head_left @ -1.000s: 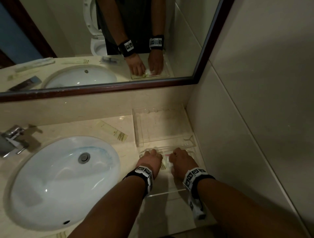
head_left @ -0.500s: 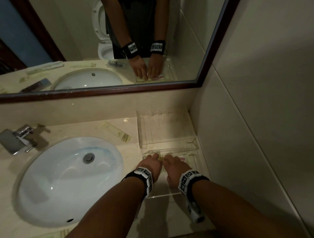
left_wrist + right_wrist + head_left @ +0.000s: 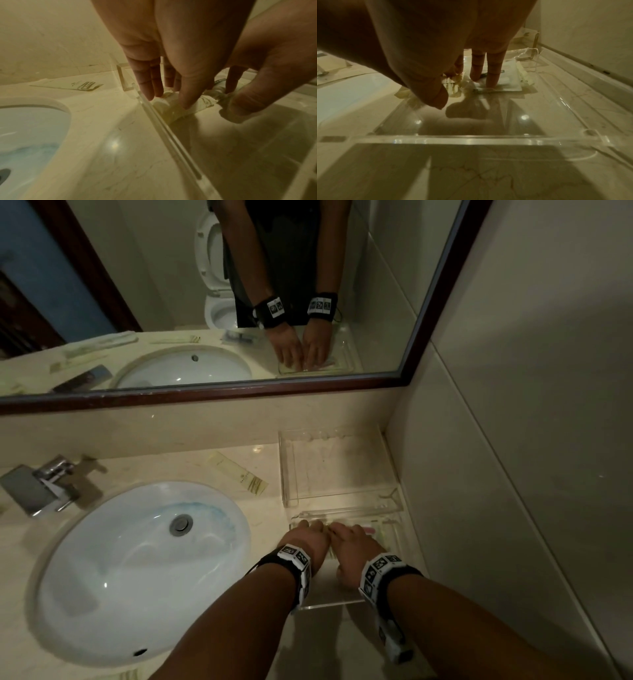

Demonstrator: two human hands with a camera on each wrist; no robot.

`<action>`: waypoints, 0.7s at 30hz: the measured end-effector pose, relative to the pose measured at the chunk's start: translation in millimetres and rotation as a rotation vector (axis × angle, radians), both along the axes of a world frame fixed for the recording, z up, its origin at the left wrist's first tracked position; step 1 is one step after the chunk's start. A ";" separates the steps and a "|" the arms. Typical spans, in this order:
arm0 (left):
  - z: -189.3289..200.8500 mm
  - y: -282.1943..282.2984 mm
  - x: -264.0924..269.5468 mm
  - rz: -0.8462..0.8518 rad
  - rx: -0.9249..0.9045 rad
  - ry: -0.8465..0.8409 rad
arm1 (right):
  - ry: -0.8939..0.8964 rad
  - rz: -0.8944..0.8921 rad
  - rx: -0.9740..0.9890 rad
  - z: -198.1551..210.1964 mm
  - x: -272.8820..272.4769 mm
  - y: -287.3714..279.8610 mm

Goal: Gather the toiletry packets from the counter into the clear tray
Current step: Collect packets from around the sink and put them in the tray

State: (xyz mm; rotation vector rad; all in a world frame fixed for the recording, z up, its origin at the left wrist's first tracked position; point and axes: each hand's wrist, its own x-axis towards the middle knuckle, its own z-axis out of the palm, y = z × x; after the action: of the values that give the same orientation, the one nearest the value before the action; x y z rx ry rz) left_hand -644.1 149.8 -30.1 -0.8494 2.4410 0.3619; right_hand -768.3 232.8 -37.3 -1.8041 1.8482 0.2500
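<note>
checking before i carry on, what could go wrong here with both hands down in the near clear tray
1. Both the left hand and right hand press packets crowded at the clear tray's far end; they may crumple or bunch further.
2. One long packet lies on the counter beside the sink, outside any tray, and could be forgotten.
3. The light tray could slide if pushed.

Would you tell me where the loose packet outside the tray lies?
In the head view, the packet lies flat on the counter between the sink and the far tray.

white sink (image 3: 137,570), chrome tap (image 3: 41,482) — mirror (image 3: 205,302)
</note>
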 end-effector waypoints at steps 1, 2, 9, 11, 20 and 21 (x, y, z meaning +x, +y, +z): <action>0.1 -1.3 -1.5 0.012 0.002 0.002 | -0.019 -0.014 -0.004 0.7 -0.5 -0.4; 0.8 -2.4 -2.3 0.020 0.007 0.003 | -0.035 -0.028 -0.005 0.8 -1.3 -0.4; 5.1 -2.5 5.0 0.060 0.011 0.062 | 0.017 0.018 -0.003 11.3 -6.3 -2.5; 10.4 -0.7 9.0 0.079 0.014 0.074 | 0.033 0.016 -0.028 13.7 -7.1 -4.2; 39.3 2.9 43.0 0.248 0.020 0.048 | 0.075 0.012 -0.175 34.2 -2.5 -21.5; 42.8 2.7 49.3 0.275 0.008 0.054 | 0.076 0.023 -0.178 36.5 -0.7 -23.3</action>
State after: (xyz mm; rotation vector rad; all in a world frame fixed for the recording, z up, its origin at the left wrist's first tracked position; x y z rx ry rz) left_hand -594.8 152.5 12.7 -1.1897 2.3727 0.4993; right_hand -769.0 209.4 -0.8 -1.9611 1.9569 0.1696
